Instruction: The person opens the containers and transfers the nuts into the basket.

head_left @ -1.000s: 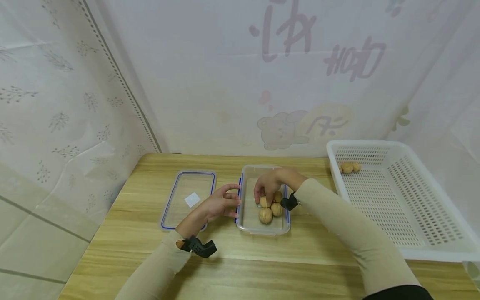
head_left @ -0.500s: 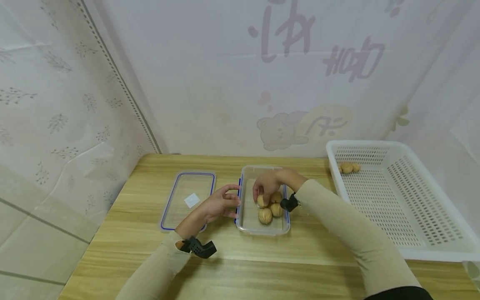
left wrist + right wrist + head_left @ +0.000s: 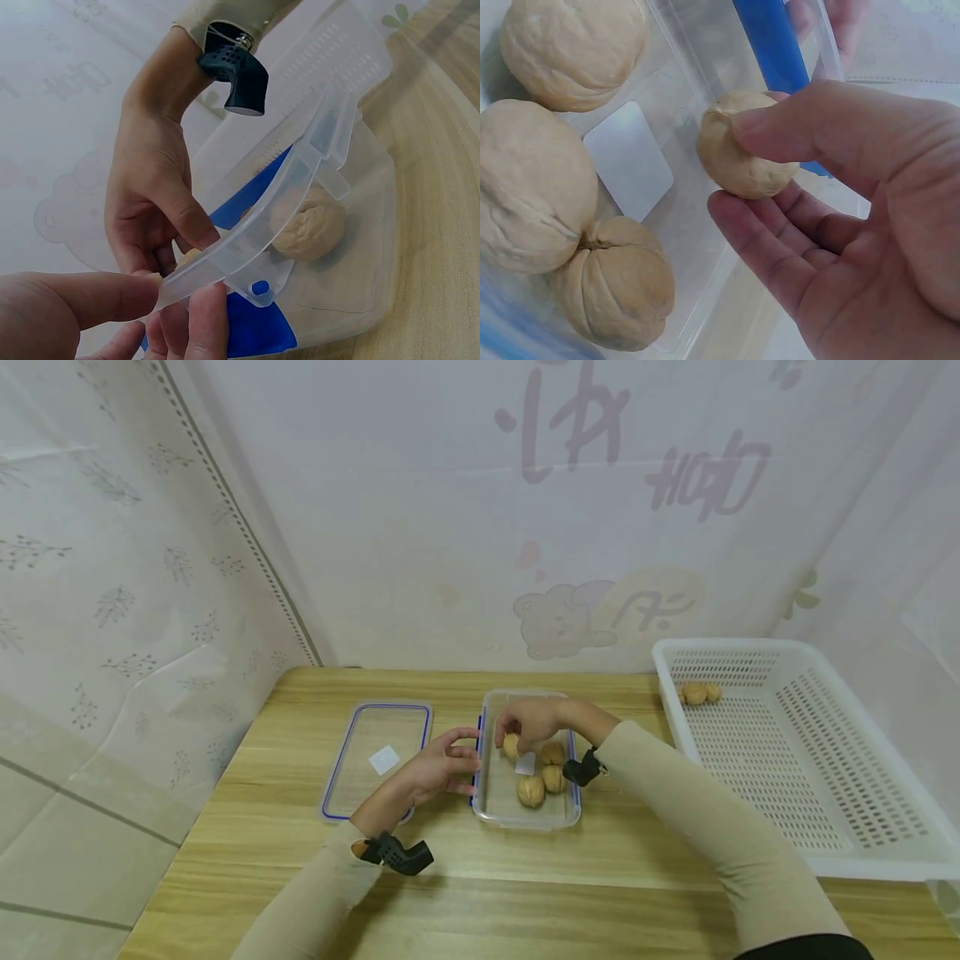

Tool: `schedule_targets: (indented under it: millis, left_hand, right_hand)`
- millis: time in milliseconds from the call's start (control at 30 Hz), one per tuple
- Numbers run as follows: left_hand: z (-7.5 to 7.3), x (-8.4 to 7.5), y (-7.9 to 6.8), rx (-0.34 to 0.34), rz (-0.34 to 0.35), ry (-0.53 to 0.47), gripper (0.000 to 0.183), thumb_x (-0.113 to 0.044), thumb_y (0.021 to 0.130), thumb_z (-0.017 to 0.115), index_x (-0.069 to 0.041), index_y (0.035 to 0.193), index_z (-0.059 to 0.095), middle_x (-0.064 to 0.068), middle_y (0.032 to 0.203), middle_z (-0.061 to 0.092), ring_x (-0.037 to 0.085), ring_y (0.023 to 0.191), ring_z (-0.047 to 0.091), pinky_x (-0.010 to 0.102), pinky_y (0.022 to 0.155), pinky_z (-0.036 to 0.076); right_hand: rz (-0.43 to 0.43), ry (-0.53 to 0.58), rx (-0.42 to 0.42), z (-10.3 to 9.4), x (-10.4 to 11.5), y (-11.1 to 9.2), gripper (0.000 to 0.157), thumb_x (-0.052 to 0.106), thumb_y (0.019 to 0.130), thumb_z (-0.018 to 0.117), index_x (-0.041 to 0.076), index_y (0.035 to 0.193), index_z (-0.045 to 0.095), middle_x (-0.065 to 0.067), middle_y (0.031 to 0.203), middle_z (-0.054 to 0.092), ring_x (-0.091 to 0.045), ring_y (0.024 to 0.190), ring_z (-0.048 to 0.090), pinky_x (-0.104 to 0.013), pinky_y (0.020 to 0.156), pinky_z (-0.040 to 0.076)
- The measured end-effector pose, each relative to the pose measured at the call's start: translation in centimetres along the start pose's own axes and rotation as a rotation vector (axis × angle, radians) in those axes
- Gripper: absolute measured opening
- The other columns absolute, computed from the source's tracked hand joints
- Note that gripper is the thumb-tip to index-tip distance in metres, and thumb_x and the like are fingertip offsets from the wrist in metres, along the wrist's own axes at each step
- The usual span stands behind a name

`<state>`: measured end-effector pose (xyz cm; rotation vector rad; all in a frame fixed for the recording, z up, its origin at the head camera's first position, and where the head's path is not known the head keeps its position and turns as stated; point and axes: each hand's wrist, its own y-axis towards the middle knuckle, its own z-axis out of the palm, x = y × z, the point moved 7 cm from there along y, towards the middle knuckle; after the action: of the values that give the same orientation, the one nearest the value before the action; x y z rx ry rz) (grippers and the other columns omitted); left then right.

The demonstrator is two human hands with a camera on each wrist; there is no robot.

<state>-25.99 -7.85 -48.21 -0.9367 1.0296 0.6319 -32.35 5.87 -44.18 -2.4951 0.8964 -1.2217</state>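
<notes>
My right hand (image 3: 531,720) pinches a walnut (image 3: 739,154) between thumb and fingers, inside a clear plastic box (image 3: 487,817) with blue side clips. Three other walnuts rest on the box floor, toward its right and near side; the nearest walnut (image 3: 531,791) is the largest in the head view. A white label (image 3: 628,161) shows on the box floor beside them. My left hand (image 3: 435,768) lies along the outside of the box's left wall, fingers spread and lightly bent. In the left wrist view its fingertips (image 3: 207,319) sit just below the rim, over a blue clip (image 3: 259,326).
Left of the box, a clear lid (image 3: 348,743) with a blue seal lies flat on the wooden table (image 3: 465,910). A large white slotted basket (image 3: 670,714) stands at the right, with several walnuts (image 3: 694,693) in its far left corner. A patterned curtain (image 3: 420,527) hangs behind.
My right hand has drawn one walnut away from the others, leftward and toward the back of the box, uncovering the white label. My left hand has stayed in place.
</notes>
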Motion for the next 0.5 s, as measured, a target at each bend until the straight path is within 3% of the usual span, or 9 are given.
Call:
schedule_targets:
  millis: [167, 333, 500]
  left_hand:
    - [0.0, 0.0, 0.0, -0.001, -0.002, 0.002, 0.060, 0.007, 0.099, 0.054, 0.000, 0.152, 0.028, 0.003, 0.099, 0.057, 0.014, 0.088, 0.058, 0.032, 0.069, 0.063]
    - [0.0, 0.1, 0.1, 0.001, -0.004, -0.003, 0.060, 0.007, 0.098, 0.055, 0.000, 0.152, 0.028, 0.000, 0.096, 0.056, 0.014, 0.087, 0.058, 0.032, 0.069, 0.063]
    - [0.0, 0.1, 0.1, 0.001, -0.002, -0.002, 0.060, 0.007, 0.099, 0.055, -0.001, 0.152, 0.029, 0.001, 0.096, 0.056, 0.014, 0.087, 0.059, 0.032, 0.068, 0.063]
  right_hand:
    - [-0.040, -0.012, -0.058, -0.3, 0.2, -0.5, 0.036, -0.007, 0.086, 0.068, 0.002, 0.120, 0.067, -0.004, 0.101, 0.062, -0.012, 0.081, 0.049, -0.022, 0.071, 0.044]
    - [-0.077, 0.006, -0.179, -0.7, -0.2, -1.2, 0.036, -0.005, 0.085, 0.069, 0.005, 0.120, 0.067, -0.002, 0.111, 0.063, -0.016, 0.099, 0.055, -0.029, 0.089, 0.050]
    - [-0.139, 0.104, -0.302, -1.3, -0.6, -2.0, 0.032, -0.006, 0.086, 0.067, 0.000, 0.118, 0.068, -0.006, 0.111, 0.065, -0.021, 0.103, 0.059, -0.036, 0.095, 0.055]
